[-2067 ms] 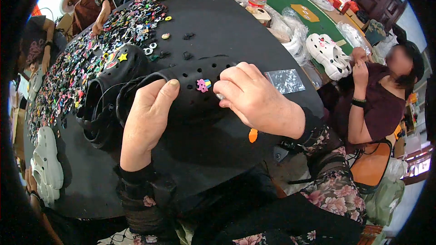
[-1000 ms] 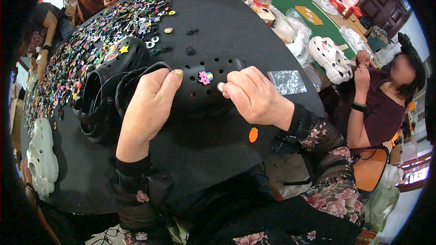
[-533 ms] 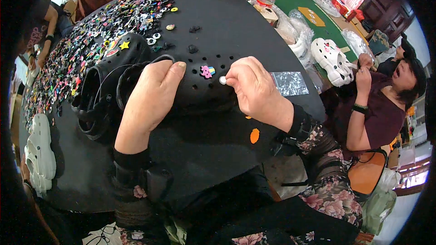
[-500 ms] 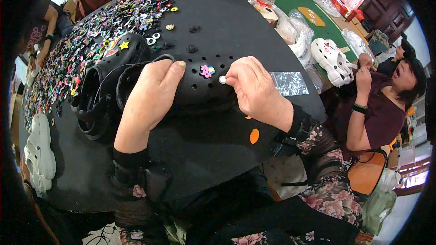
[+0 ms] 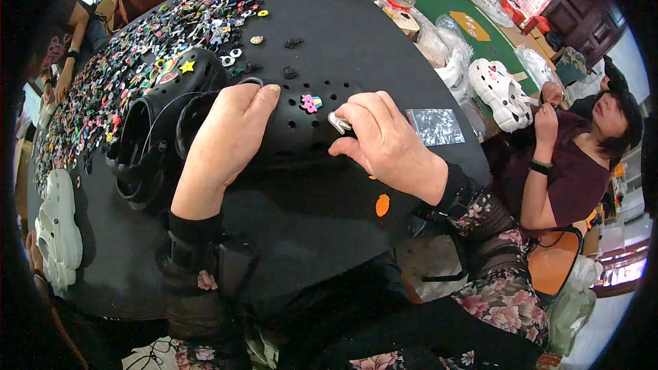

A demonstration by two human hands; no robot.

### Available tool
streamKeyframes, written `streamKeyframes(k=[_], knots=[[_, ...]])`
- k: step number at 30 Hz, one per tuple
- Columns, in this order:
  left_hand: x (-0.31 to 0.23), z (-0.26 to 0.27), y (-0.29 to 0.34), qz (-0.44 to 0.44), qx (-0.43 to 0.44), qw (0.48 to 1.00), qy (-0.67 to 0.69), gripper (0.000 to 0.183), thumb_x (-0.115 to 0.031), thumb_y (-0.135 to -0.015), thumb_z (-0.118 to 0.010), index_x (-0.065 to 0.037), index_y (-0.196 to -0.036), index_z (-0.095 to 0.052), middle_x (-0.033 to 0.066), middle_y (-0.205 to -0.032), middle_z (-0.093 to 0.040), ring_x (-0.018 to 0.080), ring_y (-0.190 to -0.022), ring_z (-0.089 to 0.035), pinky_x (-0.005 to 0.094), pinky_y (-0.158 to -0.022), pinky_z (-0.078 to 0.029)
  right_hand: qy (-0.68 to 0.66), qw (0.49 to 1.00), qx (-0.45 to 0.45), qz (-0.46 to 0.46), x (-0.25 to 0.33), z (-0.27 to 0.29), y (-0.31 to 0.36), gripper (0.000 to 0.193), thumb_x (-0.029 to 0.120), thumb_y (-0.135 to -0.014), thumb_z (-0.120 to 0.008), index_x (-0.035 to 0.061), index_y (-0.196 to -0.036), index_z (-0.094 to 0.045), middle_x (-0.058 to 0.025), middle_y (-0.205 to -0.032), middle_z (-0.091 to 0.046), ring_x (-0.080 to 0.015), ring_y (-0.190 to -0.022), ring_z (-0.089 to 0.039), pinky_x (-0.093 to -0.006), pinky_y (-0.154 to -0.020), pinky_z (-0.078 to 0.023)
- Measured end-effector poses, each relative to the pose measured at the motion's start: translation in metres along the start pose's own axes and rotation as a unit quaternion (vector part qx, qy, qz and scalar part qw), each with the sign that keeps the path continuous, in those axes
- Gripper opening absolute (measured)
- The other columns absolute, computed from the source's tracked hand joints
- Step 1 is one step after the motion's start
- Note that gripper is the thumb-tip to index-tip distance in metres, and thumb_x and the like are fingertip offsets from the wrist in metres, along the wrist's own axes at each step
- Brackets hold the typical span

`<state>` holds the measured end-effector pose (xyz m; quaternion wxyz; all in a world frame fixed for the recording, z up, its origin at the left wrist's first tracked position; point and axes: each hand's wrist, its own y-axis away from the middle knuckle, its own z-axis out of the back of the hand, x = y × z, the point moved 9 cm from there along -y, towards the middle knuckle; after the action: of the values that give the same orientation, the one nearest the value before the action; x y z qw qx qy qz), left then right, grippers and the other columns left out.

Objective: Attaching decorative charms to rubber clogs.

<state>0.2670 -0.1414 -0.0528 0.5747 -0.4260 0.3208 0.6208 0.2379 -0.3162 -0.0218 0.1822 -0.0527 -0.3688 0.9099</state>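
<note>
A black clog point(image 5: 301, 136) lies across the table in front of me, its toe to the right. My left hand point(image 5: 226, 137) is closed over its opening, the thumb along the upper. On the holed toe sits a pink cupcake-like shoe charm point(image 5: 310, 103). My right hand point(image 5: 387, 133) has its fingertips on a small white shoe charm point(image 5: 338, 122) at the toe, right of the pink one; the thumb stands a little apart below. Whether the white charm sits in a hole is hidden. Behind my left hand is a second black clog point(image 5: 147, 120) with a yellow star charm point(image 5: 187, 66).
Many loose charms point(image 5: 137, 62) are heaped at the far left. A pale clog point(image 5: 60, 229) lies at the left edge. A clear plastic bag point(image 5: 436, 127) and an orange piece point(image 5: 382, 205) lie to the right. A co-worker point(image 5: 569, 171) sits at the right beside a white clog point(image 5: 499, 94).
The white charm has turned from its pale round back to its face and now rests against the toe. My right thumb has come away from the fingertips.
</note>
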Motion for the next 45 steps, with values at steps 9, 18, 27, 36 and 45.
streamKeyframes(k=[9,18,27,36,45], knots=[[-0.006,0.001,0.003,-0.018,0.004,1.000,-0.017,0.041,-0.025,-0.096,-0.051,0.010,-0.074,-0.052,0.0147,-0.060,-0.045,0.0159,-0.059,-0.042,0.0372,-0.059,-0.039,0.081,0.995,0.006,0.058,0.003,-0.005,-0.003,0.026,0.014,-0.076,-0.070,0.0007,-0.093,-0.055,-0.0098,-0.088,-0.051,-0.0259,-0.081,-0.053,-0.0344,-0.072,-0.047],[-0.021,0.003,0.005,-0.071,-0.007,0.994,-0.086,0.039,-0.023,-0.095,-0.050,0.011,-0.076,-0.052,0.0280,-0.068,-0.049,0.0345,-0.060,-0.050,0.0424,-0.064,-0.042,0.111,0.989,-0.010,0.102,0.003,-0.015,-0.007,0.017,0.008,-0.079,-0.064,0.0060,-0.078,-0.047,-0.0083,-0.077,-0.043,-0.0242,-0.071,-0.048,-0.0340,-0.064,-0.046],[-0.023,0.004,0.007,-0.067,-0.009,0.994,-0.085,0.039,-0.022,-0.094,-0.051,0.012,-0.076,-0.052,0.0309,-0.072,-0.051,0.0431,-0.068,-0.053,0.0433,-0.067,-0.043,0.066,0.997,-0.011,0.032,-0.004,-0.015,-0.011,0.017,0.005,-0.079,-0.064,0.0039,-0.080,-0.047,-0.0100,-0.076,-0.045,-0.0268,-0.072,-0.050,-0.0360,-0.065,-0.045],[-0.019,0.002,0.003,-0.075,-0.008,0.994,-0.080,0.038,-0.026,-0.096,-0.053,0.007,-0.077,-0.053,0.0119,-0.061,-0.046,0.0146,-0.063,-0.043,0.0352,-0.061,-0.038,0.056,0.998,-0.002,-0.010,-0.015,-0.016,-0.013,0.014,0.003,-0.081,-0.062,0.0032,-0.082,-0.048,-0.0118,-0.078,-0.050,-0.0292,-0.076,-0.053,-0.0377,-0.068,-0.046],[-0.022,0.000,0.004,-0.064,-0.004,0.994,-0.086,0.038,-0.022,-0.093,-0.051,0.013,-0.079,-0.055,0.0326,-0.075,-0.054,0.0447,-0.073,-0.057,0.0438,-0.070,-0.044,-0.004,0.998,0.039,-0.055,-0.025,-0.015,-0.016,0.012,0.002,-0.082,-0.061,0.0020,-0.083,-0.048,-0.0134,-0.080,-0.055,-0.0335,-0.080,-0.057,-0.0416,-0.071,-0.047]])
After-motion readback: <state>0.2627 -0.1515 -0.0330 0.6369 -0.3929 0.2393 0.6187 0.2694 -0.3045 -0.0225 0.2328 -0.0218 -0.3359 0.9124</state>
